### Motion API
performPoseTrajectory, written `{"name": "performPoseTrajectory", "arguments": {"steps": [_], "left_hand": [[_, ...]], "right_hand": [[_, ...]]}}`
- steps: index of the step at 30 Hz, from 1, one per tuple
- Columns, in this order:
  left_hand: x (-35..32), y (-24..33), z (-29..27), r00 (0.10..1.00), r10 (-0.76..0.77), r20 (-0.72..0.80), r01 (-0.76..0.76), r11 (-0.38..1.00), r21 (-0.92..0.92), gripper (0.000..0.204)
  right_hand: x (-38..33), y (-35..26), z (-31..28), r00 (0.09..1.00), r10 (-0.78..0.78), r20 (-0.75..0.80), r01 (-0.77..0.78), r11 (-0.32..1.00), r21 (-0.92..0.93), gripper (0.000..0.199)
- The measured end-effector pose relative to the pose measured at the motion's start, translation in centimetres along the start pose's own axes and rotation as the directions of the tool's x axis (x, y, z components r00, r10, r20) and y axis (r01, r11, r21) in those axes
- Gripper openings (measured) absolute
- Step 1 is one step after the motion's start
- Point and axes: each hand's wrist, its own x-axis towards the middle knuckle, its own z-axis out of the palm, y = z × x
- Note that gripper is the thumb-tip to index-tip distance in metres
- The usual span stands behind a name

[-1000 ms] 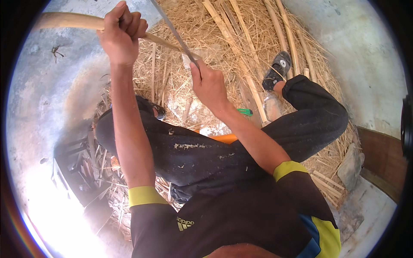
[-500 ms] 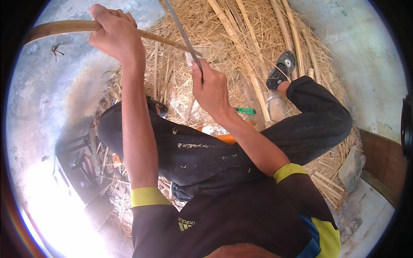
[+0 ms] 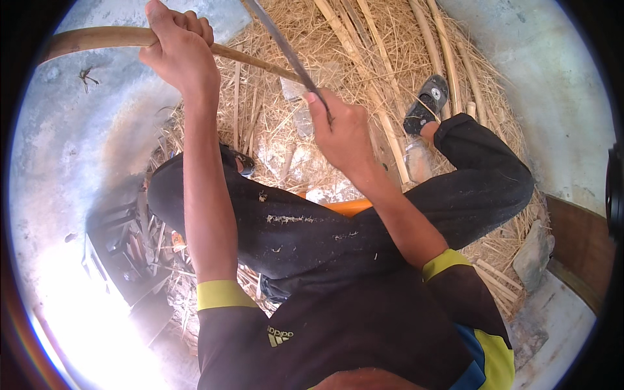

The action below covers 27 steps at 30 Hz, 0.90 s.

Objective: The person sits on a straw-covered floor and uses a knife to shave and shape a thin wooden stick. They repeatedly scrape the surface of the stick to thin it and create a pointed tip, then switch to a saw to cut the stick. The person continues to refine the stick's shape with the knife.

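My left hand (image 3: 185, 55) is closed around a long, flat bamboo strip (image 3: 91, 40) at the upper left. The strip runs from the left rim through my fist and slants down to the right, narrowing on the way. My right hand (image 3: 344, 133) grips the lower end of a long, dark, narrow knife blade (image 3: 283, 45), thumb along its side. The blade leans up and left out of the picture, crossing the strip's tip just above my right thumb. Whether blade and strip touch there, I cannot tell; the knife's handle does not show.
Straw and shavings (image 3: 292, 26) cover the ground, with several bamboo poles (image 3: 351, 45) at the upper right. An orange object (image 3: 351, 207) shows beside my dark trouser leg (image 3: 305, 201). A stone (image 3: 533, 257) sits at the right, near curved pale walls (image 3: 546, 84).
My right hand has shifted right and slightly down with the blade. My left hand has moved slightly. A green cutter seen earlier beside my right forearm is now hidden.
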Motion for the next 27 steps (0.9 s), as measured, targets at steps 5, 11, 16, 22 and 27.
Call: {"name": "performPoseTrajectory", "arguments": {"steps": [5, 11, 16, 22, 27], "left_hand": [[0.0, -0.6, -0.6, 0.996, 0.041, 0.075, -0.039, 0.999, -0.028, 0.044], [0.5, -0.6, -1.6, 0.998, -0.021, 0.063, 0.024, 0.999, -0.043, 0.045], [0.1, -0.6, -1.8, 0.997, -0.015, 0.077, 0.019, 0.998, -0.059, 0.046], [0.9, -0.5, -1.7, 0.997, -0.029, 0.076, 0.035, 0.996, -0.085, 0.045], [0.5, -1.0, -1.4, 0.994, -0.032, 0.106, 0.044, 0.993, -0.112, 0.046]], "right_hand": [[-0.3, 10.8, 5.3, 0.992, 0.106, 0.069, -0.074, 0.929, -0.363, 0.028], [-0.8, 11.4, 5.3, 0.975, 0.175, 0.140, -0.106, 0.911, -0.399, 0.024], [0.7, 21.3, 9.2, 0.957, 0.272, 0.106, -0.149, 0.768, -0.623, 0.021], [1.0, 29.3, 11.3, 0.946, 0.320, 0.042, -0.251, 0.810, -0.530, 0.029], [2.6, 30.6, 9.3, 0.506, 0.652, 0.565, -0.862, 0.407, 0.302, 0.050]]}}
